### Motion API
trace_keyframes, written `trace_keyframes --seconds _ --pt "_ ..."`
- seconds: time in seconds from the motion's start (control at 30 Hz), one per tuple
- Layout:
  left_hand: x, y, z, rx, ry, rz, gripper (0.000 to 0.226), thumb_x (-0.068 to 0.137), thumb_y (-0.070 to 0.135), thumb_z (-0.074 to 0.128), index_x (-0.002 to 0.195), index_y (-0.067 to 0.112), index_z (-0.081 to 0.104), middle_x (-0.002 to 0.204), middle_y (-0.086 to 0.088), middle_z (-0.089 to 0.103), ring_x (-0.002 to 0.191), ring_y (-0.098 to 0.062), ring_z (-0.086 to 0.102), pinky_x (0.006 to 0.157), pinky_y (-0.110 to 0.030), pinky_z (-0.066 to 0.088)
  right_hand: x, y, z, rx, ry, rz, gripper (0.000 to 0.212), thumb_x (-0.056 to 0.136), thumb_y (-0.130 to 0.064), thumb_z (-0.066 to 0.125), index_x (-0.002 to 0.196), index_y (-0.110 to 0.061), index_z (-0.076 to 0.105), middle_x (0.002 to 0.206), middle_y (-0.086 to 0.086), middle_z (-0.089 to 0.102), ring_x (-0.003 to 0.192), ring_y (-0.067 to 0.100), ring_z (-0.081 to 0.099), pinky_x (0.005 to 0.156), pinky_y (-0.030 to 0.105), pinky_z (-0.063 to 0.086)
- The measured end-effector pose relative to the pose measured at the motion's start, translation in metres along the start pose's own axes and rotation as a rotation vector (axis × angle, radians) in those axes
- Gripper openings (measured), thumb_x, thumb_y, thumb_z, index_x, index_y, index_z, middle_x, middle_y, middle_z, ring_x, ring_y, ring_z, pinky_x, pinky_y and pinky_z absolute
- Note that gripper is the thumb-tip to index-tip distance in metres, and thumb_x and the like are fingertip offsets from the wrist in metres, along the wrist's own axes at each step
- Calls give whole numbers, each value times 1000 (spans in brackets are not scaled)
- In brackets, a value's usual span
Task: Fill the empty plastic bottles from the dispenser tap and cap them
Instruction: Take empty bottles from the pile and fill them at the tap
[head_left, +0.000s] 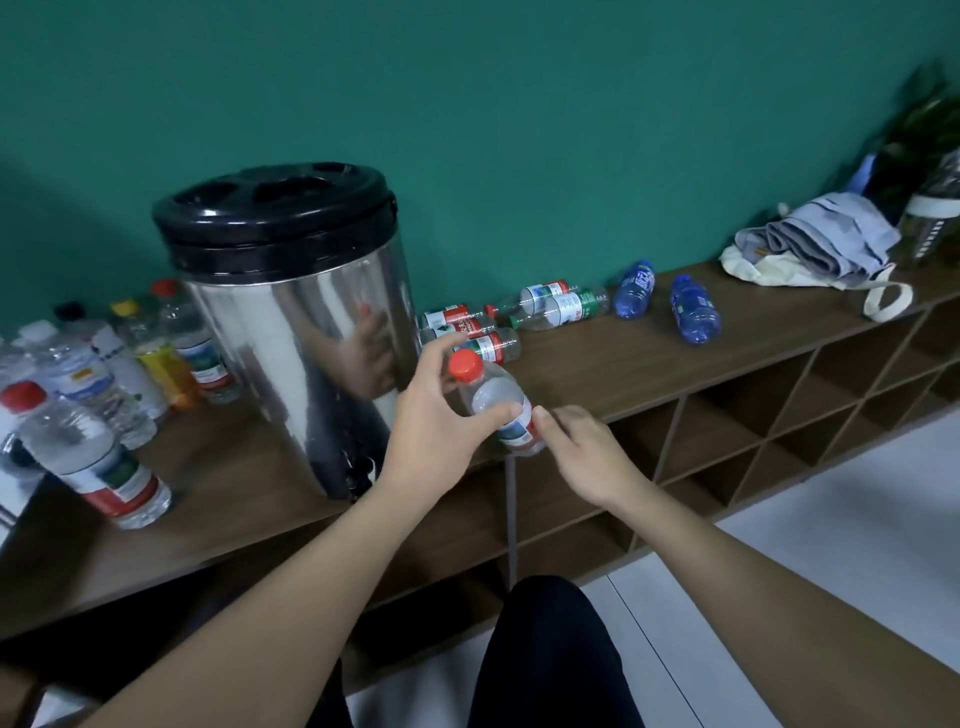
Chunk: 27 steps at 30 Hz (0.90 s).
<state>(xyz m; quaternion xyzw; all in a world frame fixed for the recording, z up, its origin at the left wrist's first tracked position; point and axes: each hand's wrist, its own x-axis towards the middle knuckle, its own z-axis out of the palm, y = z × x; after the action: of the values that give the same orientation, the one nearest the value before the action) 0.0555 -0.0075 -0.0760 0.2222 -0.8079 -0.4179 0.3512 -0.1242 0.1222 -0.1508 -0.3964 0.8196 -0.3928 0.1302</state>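
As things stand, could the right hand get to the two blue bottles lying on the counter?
Probably yes. The right hand only touches the red-capped bottle that the left hand grips, and the two blue bottles lie on bare counter to its right with nothing between.

One steel dispenser with a black lid. One red-capped bottle held upright. Five clear bottles lying down right of the dispenser: three with red labels, one red-banded, one green-labelled. Two blue bottles lying further right. Left of the dispenser, about seven standing bottles, though the crowded blur keeps that count uncertain. One folded cloth bag
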Motion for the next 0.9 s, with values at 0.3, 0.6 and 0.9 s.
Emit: trace_keyframes --seconds 0.3,0.6,0.9 --pt "-37 11 -43 -138 -42 11 49 107 30 77 146 24 47 136 15 73 126 -4 72 107 -42 63 -30 -106 -12 32 12 -243 55 112 -65 39 138 -29 72 133 -10 67 124 5 60 109 37 50" --pt "-60 34 -65 -62 -53 25 50 106 40 77 151 37 56 139 23 70 131 1 66 113 -39 59 -48 -193 -25 -56 80 -473 32 102 -57 69 100 -26 72 86 -8 63 77 9 58 69 26 46" --pt "-80 25 -75 -120 38 -101 56 90 50 91 132 41 56 120 23 72 110 -1 72 101 -43 64 -43 -211 -39 50 70 -459 39 101 -56 70 81 -23 76 70 7 66 61 9 51 63 34 46"
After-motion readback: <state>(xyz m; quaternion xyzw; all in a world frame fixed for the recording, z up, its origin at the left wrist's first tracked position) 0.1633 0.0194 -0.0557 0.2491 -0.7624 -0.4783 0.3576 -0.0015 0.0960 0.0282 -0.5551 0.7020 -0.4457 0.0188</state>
